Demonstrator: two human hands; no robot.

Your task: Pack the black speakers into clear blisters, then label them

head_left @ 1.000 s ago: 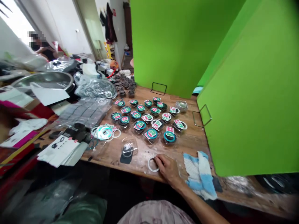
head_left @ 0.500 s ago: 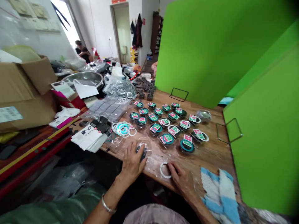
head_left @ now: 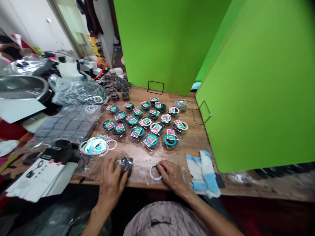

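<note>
My left hand [head_left: 112, 180] is at the table's front edge, fingers curled round a small dark object in a clear plastic pack [head_left: 125, 163]. Part of that object is hidden by the fingers. To its right, my right hand [head_left: 173, 177] pinches the near side of a flat white ring [head_left: 151, 172] lying on or just above the wood. Beyond both hands stand several dark round pieces in clear plastic packs, topped with teal or white rings and red-and-green cards, such as a teal-ringed pack [head_left: 151, 140].
Loose white and teal rings [head_left: 97, 146] lie left of my hands, beside white leaflets [head_left: 40, 177]. Grey wrapped blocks [head_left: 66, 123] and a steel basin [head_left: 44, 87] stand farther left. Green panels [head_left: 167, 42] wall the back and right. Blue-and-white cloth [head_left: 203, 172] lies at the right.
The view has swung right, so everything sits farther left. My left hand has closed more round the dark packed object. My right hand keeps its pinch on the white ring.
</note>
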